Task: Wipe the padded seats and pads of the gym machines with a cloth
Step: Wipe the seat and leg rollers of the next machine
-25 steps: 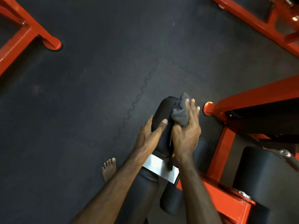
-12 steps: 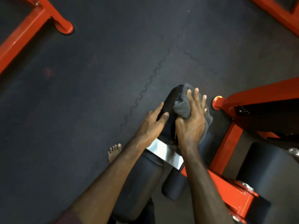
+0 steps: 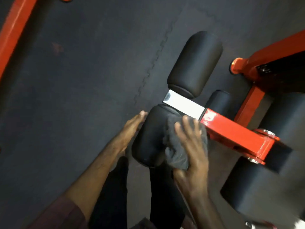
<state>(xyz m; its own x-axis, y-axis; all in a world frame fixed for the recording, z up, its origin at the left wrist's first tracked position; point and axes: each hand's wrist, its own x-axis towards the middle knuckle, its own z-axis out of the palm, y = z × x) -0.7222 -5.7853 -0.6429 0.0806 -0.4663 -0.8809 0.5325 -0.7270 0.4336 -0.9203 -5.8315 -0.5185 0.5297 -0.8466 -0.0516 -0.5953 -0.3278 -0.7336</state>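
Head view. Your right hand presses the grey cloth onto the near roller pad, fingers spread and curved over the fabric, the cloth bunched under the palm. Your left hand lies flat against the pad's far-left side, fingers straight, holding nothing; it steadies the roller. Motion blur hides finer finger detail.

Judgement: this pad is the one in hand. Keep the left hand braced so the roller does not spin under the cloth, and wrap the cloth around the curve instead of skimming the top. Work the end cap nearest you as well.

Edges: just beyond your right fingertips sit the bare metal bar and the orange frame arm, the cloth touching or almost touching its corner. Ease up there; that hard edge could likely catch the fabric.

Room: left of your left hand the rubber floor gives free swing. Ahead of both hands, past the bar, stands the far roller pad. To the right of your right hand, larger black pads crowd the frame, so expect tighter reach.
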